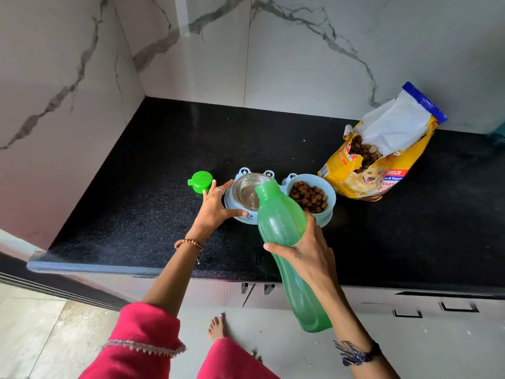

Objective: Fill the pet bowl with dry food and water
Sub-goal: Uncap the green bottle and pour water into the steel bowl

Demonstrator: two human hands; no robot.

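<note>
While R hand (303,250) grips bottle (284,231), L fingers (218,191) touch bowl (273,198).

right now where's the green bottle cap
The green cap lies on the black counter, left of the pet bowl, just beyond the left hand.

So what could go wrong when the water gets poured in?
The green bottle is tipped over the steel bowl with its mouth near the rim, so water might splash onto the black counter. The kibble bowl sits right beside it, so a stray pour could wet the dry food. Only the right hand has a grip on the bottle, which could slip; the left hand steadies the feeder.
</note>
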